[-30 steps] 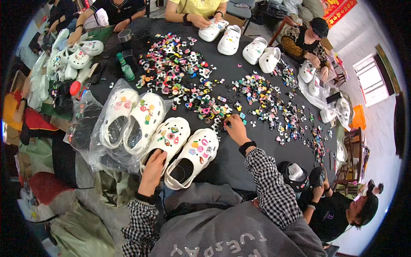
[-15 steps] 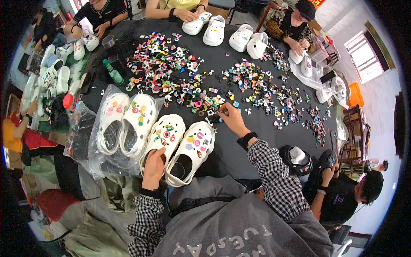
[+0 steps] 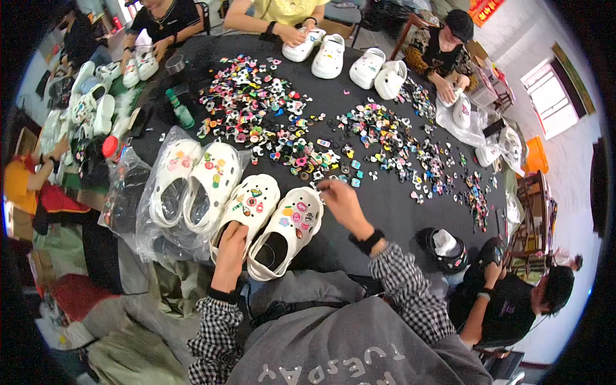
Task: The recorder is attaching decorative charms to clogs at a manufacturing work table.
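Observation:
Two white clogs dotted with colourful charms lie side by side at the table edge before me. My left hand [image 3: 231, 253] grips the left white clog [image 3: 239, 221] at its opening, fingers curled over the rim. Next to it rests the right white clog [image 3: 298, 221], with charms on its upper. My right hand [image 3: 344, 205] is just beside that clog's toe, its fingertips pinched together. Whatever tiny thing they hold is too small to name. Beyond that hand spreads a pile of loose shoe charms [image 3: 301, 154] on the black table.
Another pair of white clogs [image 3: 215, 167] lies on clear plastic to the left. A green bottle [image 3: 183, 114] and a red-capped jar [image 3: 110, 146] stand further left. More charms [image 3: 398, 135] cover the middle. Co-workers handle white clogs [image 3: 329, 56] across the table; a black clog [image 3: 446, 247] sits right.
My right hand has come back from the charm pile toward me, to the toe of the right clog. My left hand stays on the left clog. The view has shifted slightly.

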`<state>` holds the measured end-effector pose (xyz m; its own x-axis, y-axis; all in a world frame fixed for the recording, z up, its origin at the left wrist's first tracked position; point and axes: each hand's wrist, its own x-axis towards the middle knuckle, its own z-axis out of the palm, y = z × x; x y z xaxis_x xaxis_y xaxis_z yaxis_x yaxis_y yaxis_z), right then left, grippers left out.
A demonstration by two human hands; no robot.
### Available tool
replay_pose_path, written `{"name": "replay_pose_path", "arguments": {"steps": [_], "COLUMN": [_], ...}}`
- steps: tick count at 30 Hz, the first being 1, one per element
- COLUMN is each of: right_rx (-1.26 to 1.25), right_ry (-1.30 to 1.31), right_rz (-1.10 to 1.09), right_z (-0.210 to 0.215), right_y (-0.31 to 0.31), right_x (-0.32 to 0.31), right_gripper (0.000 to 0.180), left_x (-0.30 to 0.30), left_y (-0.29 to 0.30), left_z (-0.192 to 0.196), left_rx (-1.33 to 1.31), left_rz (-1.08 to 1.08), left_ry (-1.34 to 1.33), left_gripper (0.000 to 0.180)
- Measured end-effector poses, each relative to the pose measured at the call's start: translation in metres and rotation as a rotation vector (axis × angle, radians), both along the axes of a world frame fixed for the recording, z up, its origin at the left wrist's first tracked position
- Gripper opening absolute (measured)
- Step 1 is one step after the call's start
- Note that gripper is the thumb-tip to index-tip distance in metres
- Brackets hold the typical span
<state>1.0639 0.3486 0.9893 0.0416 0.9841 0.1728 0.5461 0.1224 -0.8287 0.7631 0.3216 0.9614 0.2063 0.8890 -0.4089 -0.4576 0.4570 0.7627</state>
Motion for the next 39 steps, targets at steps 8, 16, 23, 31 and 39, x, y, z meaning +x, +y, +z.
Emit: {"name": "replay_pose_path", "arguments": {"steps": [8, 16, 23, 31, 39], "right_rx": [-0.115, 0.273, -0.269, -0.633, -0.107], "right_ry": [-0.24, -0.576, 0.01, 0.176, 0.448], "right_rz": [0.428, 0.77, 0.748, 0.275, 0.175], "right_z": [0.056, 0.056, 0.114, 0.228, 0.359], "right_y": [-0.066, -0.089, -0.101, -0.08, 0.026], "right_x": [-0.097, -0.143, -0.166, -0.246, -0.372], "right_gripper": [0.034, 0.035, 0.01, 0.019, 0.041], "left_x": [-0.046, -0.085, -0.125, -0.241, -0.391], "left_y": [-0.082, -0.143, -0.121, -0.032, 0.043], "left_z": [0.073, 0.089, 0.098, 0.102, 0.102], "left_rx": [0.094, 0.017, 0.007, 0.028, 0.024], "left_rz": [0.239, 0.381, 0.082, -0.16, -0.285], "left_ry": [0.143, 0.15, 0.116, 0.057, -0.059], "left_gripper": [0.033, 0.029, 0.027, 0.032, 0.034]}}
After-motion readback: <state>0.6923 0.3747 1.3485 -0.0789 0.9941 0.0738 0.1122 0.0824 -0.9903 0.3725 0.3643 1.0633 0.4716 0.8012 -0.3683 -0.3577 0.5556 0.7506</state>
